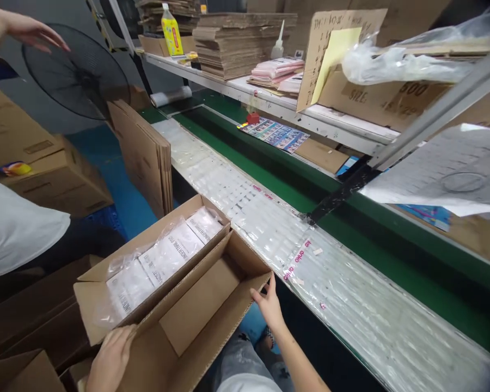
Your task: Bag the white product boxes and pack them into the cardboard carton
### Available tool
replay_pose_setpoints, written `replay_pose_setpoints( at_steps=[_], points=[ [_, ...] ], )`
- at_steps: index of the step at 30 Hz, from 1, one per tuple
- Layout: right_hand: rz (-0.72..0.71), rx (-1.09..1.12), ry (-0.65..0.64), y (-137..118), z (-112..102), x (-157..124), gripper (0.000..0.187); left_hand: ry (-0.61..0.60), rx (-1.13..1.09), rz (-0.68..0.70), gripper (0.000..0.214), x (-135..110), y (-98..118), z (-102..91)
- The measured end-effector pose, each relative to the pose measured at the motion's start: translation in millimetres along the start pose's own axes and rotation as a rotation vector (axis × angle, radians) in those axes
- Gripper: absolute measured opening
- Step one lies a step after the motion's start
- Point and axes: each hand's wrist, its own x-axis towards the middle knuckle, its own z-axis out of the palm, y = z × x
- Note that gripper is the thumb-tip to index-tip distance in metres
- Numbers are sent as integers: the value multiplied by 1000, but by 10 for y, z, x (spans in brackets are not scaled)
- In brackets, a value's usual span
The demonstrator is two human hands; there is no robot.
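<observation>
An open, empty cardboard box (pixel 204 296) is tilted in front of me between my two hands. My right hand (pixel 268 305) pinches its far right corner, thumb inside the wall. At the near left end my left hand (pixel 112 354) is closed over the box's edge, its fingertips partly hidden. Right alongside stands a second open cardboard box (pixel 87 305). It holds several white printed packs (pixel 171 256) in a row, with a clear plastic liner (pixel 118 267) loosely around them.
A plastic-covered work surface (pixel 269 228) runs beside a green conveyor belt (pixel 245 163). Above it, a shelf (pixel 232 87) carries stacked cardboard (pixel 237 43) and bottles. Folded boxes (pixel 142 152) stand upright at left, near a fan (pixel 77 71) and another person's hand (pixel 36 32).
</observation>
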Motion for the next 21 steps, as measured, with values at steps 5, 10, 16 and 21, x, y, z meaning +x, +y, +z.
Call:
replay_pose_setpoints(
  at_steps=[5,10,16,21],
  points=[
    [-10,-50,96,-90,69,-8,106,150,220,131,50,95,23,-104],
    [-27,-24,108,-192,142,120,99,10,358,60,53,488,170,-125],
    [-57,-36,-11,-275,202,256,107,-65,462,1,51,651,320,-190],
    [-121,-132,-11,-121,152,21,90,147,332,108,53,822,879,-166]
  ],
)
